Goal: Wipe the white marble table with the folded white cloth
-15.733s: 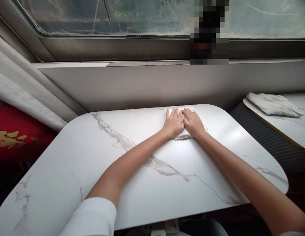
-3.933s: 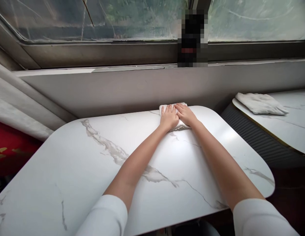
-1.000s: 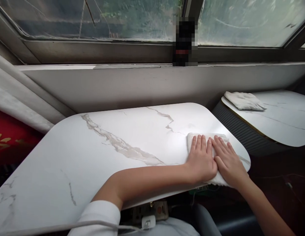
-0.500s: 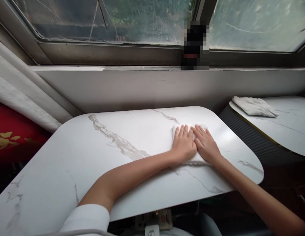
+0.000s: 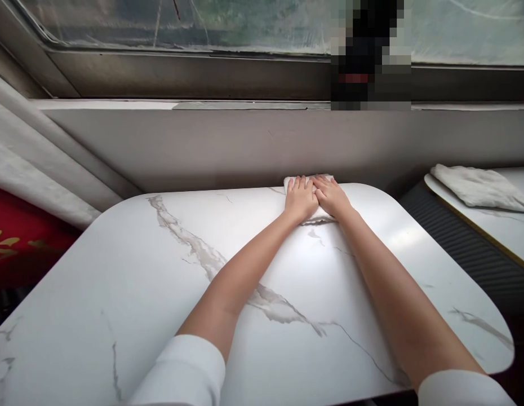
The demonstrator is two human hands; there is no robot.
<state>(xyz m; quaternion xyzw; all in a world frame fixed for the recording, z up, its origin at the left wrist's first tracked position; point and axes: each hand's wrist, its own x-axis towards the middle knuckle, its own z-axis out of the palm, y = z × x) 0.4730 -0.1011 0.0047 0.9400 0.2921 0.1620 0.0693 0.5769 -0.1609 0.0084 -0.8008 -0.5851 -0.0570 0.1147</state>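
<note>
A white folded cloth lies at the far edge of the white marble-patterned table, against the wall. On its left part rests my left hand, palm down with fingers stretched forward. My right hand lies flat beside it, the two hands touching, and its fingers also point ahead over the cloth. Both arms reach far out across the tabletop. Much of the cloth is hidden beneath the hands.
A second white cloth lies on another table at the right, past a dark ribbed surface. Behind stands a low wall under a window. A pale curtain and a red cloth with gold marks are at left.
Both hands have slid the cloth away from me, from the middle right of the table to its far edge, and slightly left. My arms have straightened, and the view has shifted.
</note>
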